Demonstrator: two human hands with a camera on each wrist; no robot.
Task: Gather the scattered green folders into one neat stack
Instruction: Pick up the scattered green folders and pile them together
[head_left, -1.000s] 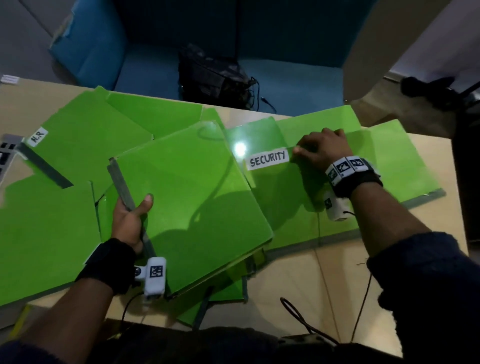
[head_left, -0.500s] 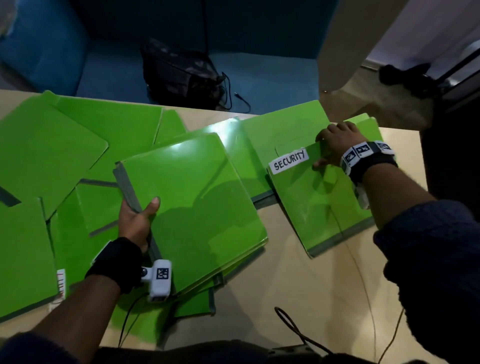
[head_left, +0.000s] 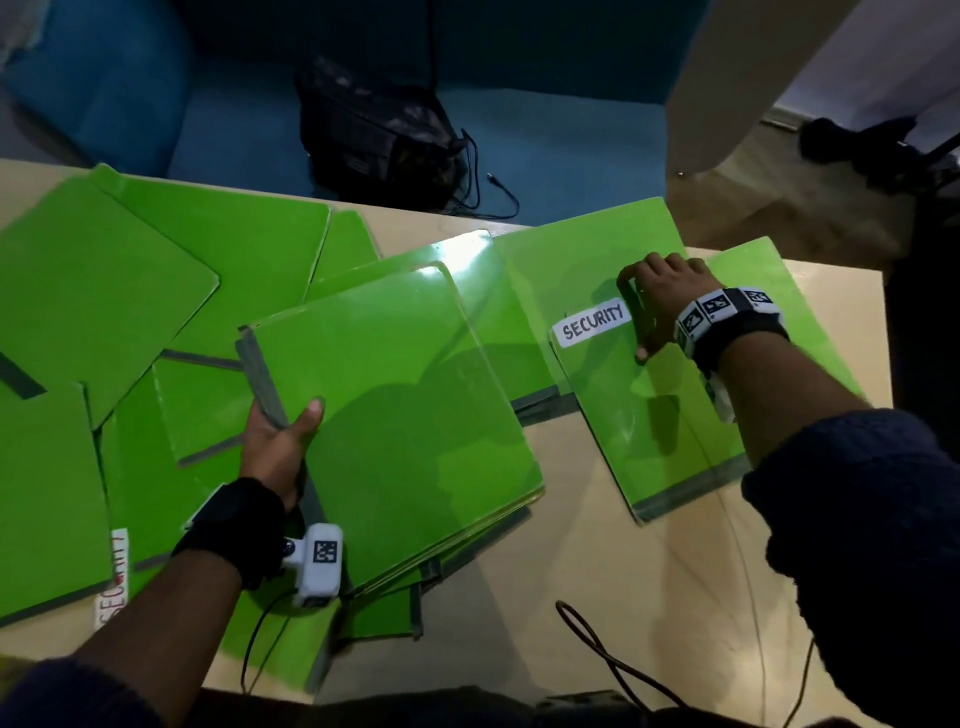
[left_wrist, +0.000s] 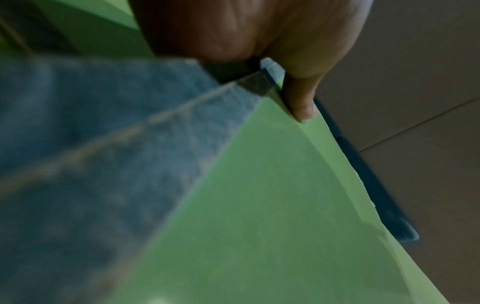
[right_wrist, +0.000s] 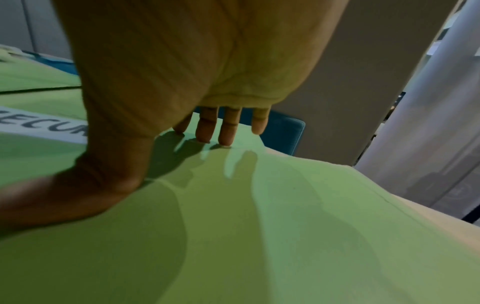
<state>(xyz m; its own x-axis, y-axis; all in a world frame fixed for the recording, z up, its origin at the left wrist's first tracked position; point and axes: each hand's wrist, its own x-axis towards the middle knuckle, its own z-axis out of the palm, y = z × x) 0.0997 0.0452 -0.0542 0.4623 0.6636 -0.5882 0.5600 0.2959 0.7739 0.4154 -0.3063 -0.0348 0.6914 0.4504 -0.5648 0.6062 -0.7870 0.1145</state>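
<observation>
Since half a second ago the SECURITY folder (head_left: 670, 415) has slid slightly nearer the person, and the held stack (head_left: 400, 415) has stayed put. Nearest, a dark cable (head_left: 613, 660) loops on the pale wooden table (head_left: 587, 561). On the left, the left hand (head_left: 278, 441) grips the grey spine of a glossy green stack of flat, round-cornered folders, thumb on top, fingers underneath; the stack's right edge rests on other folders. More loose folders (head_left: 93, 291) fan out overlapping across the left of the table, one with a white label (head_left: 117, 577) at the near edge. On the right, the right hand (head_left: 662, 306) presses the SECURITY folder, fingertips (right_wrist: 228, 131) bent down on its far edge and thumb spread along its shiny cover, beside the white label; it lies flat on another green folder (head_left: 779, 291). Beyond the table, a black bag (head_left: 379, 135) sits on a blue seat (head_left: 561, 145).
</observation>
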